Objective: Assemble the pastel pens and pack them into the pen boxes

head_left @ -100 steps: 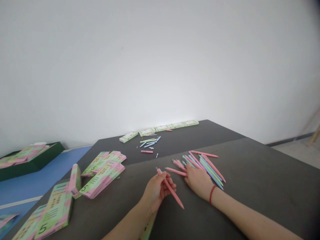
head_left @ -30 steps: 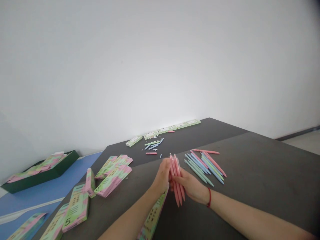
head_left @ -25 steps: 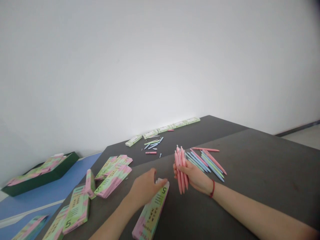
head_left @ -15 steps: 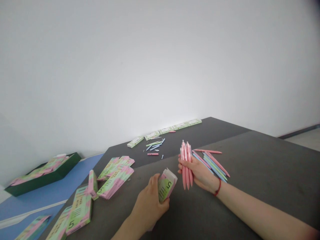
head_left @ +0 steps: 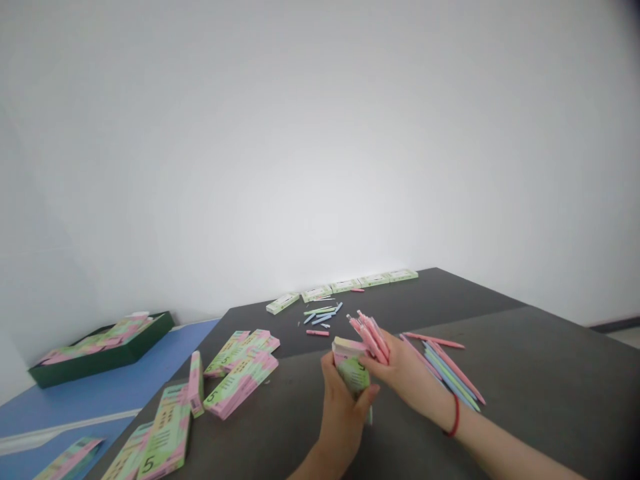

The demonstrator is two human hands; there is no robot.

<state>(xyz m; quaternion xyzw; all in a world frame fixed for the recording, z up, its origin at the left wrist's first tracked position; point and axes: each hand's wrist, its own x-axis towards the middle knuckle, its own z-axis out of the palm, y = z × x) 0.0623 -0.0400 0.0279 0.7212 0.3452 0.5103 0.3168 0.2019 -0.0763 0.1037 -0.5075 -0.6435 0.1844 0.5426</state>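
Observation:
My left hand [head_left: 340,407] is wrapped round a narrow green and pink pen box [head_left: 353,367], held tilted above the table with its top end towards the far side. In my right hand [head_left: 410,373] is a bunch of several pink pens [head_left: 371,335], their clear-clip ends pointing up and away. The thumb of that hand touches or nearly touches the box's upper edge, and the pens' lower ends are hidden behind the fingers and box. Beside my right wrist lie loose blue, green and pink pens [head_left: 453,373].
Green and pink boxes [head_left: 240,383] lie piled on the dark table [head_left: 280,427] at left. Pen parts [head_left: 323,313] are scattered farther back, before a row of boxes [head_left: 345,285] along the wall. A green tray [head_left: 100,367] of boxes stands on a blue surface [head_left: 195,339].
My hands have come together; the pens are now at the box's upper end and tilted to the left. The box has moved right. The whole scene sits slightly lower in view.

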